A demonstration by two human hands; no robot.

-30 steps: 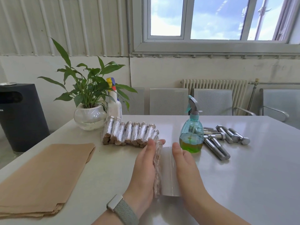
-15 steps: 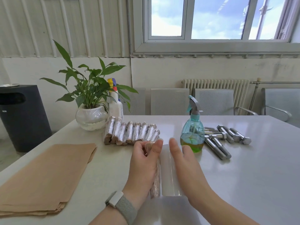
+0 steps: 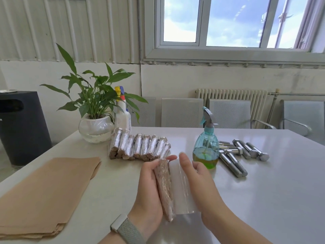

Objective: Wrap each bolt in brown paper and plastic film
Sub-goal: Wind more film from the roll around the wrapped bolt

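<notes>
- The paper-wrapped bolt lies lengthwise on the desk at the left edge of a sheet of plastic film, placed so that rolling it rightward would draw the film around it.
- The left hand cups the bolt from the left, fingers curled over its far end, apparently to steady and turn it.
- The right hand lies flat, fingers straight, on the film's right side, probably pinning it taut against wrinkles.
- Finished bundles stand in a row behind; bare bolts wait at right beyond the spray bottle; brown paper is stacked at left, all apparently within reach for the next bolts.
- Compared with half a second ago, the left hand has rolled outward, exposing more of the bolt's film-covered face; the right hand has kept its place on the film.
</notes>
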